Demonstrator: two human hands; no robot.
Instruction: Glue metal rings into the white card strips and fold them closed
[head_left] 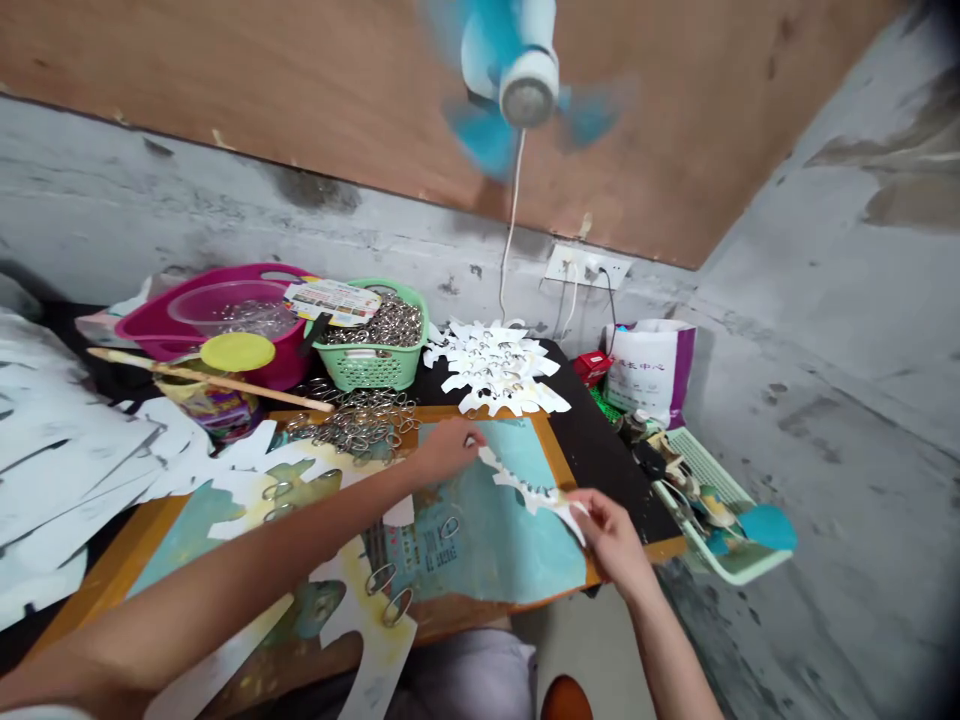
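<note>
A narrow white paper cutout (534, 496) with a jagged edge and small metal loops along it stretches between my hands, over the blue sheet on the table. My left hand (448, 450) pinches its far left end. At its near right end, my right hand (606, 532) grips it between thumb and fingers. Beneath my left forearm lie more white cutouts (367, 600) with yellowish smears and oval metal rings (397, 606) on them. A single ring (449, 527) rests on the blue sheet (495, 560).
Behind stand a green basket (367, 370) full of metal rings, a magenta basin (187, 345), and a stack of ringed cutouts (499, 365). Loose rings (360, 420) lie before the basket. A stick (225, 382) crosses a yellow-lidded jar (225, 400). A fan (529, 90) spins overhead.
</note>
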